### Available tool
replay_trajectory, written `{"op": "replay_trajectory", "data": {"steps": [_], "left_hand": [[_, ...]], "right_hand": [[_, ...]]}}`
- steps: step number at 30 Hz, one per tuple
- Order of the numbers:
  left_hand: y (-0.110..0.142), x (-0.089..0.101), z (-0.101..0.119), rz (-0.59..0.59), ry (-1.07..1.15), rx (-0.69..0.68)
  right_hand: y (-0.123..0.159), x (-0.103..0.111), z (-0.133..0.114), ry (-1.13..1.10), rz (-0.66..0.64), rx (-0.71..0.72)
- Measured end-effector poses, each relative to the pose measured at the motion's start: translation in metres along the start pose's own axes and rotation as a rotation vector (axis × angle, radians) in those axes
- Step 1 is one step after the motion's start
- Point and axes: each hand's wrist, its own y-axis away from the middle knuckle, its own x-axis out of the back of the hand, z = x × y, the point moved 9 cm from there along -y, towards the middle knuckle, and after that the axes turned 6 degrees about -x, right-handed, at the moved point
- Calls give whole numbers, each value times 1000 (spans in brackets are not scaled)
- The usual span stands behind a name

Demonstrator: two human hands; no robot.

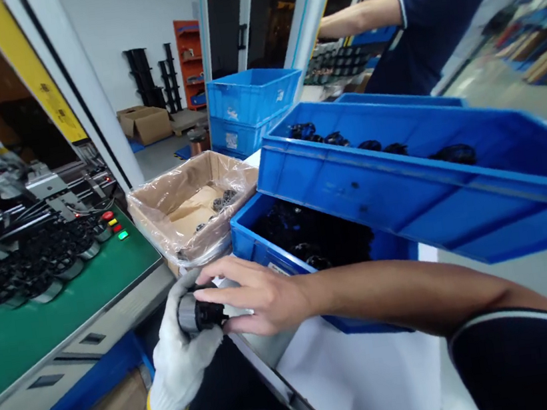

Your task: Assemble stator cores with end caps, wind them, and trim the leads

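My left hand [175,356], in a white knitted glove with a yellow cuff, is closed around a short round part with a grey metal body and a black plastic end [201,312]. It looks like a motor stator. My bare right hand [260,294] reaches in from the right, with its fingertips and thumb on the black end of the same part. Both hands hold it above my lap, in front of the plastic-lined cardboard box [153,211]. The palm side of each hand is hidden.
Rows of similar parts [54,267] stand on the green machine table [108,290] at left, beside small buttons [113,223]. Dark parts lie in the lower blue bin [244,235] and the upper blue bin [403,194]. Another person [432,29] stands behind the bins.
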Motion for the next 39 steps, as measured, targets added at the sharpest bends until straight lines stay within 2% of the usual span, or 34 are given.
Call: {"op": "replay_trajectory", "data": {"steps": [2, 4, 6, 8, 9, 11, 14, 16, 18, 21, 25, 28, 33, 36, 39], "left_hand": [[-1, 6, 14, 39, -35, -164], [0, 9, 28, 41, -78, -310], [2, 7, 39, 4, -100, -424], [4, 1, 44, -36, -133, -472], [4, -2, 43, -46, -162, -455], [0, -5, 34, -60, -242, -324], [-3, -5, 11, -75, -349, -32], [-3, -2, 3, -59, -355, 77], [-3, -1, 4, -13, -288, 73], [-2, -1, 12, 32, -166, -49], [1, -3, 20, 23, -140, -156], [2, -4, 26, 7, -125, -206], [1, -7, 17, -38, -169, -118], [1, -5, 12, -23, -197, -80], [2, -6, 14, -26, -193, -115]], "right_hand": [[0, 8, 9, -123, 67, -84], [2, 11, 27, -297, 123, -261], [8, 1, 43, -493, 87, -436], [12, -11, 48, -592, 14, -511], [13, -13, 48, -565, 8, -505], [13, -4, 43, -365, 78, -408], [10, 9, 14, 44, 181, -94], [10, 8, -2, 199, 173, 53], [9, 10, -3, 205, 179, 55], [8, 15, 1, 135, 218, -4], [9, 12, -4, 149, 198, 52], [8, 17, -2, 163, 244, 16], [8, 12, -16, 305, 174, 158], [7, 11, -10, 246, 135, 107], [5, 9, -6, 155, 95, 67]]}}
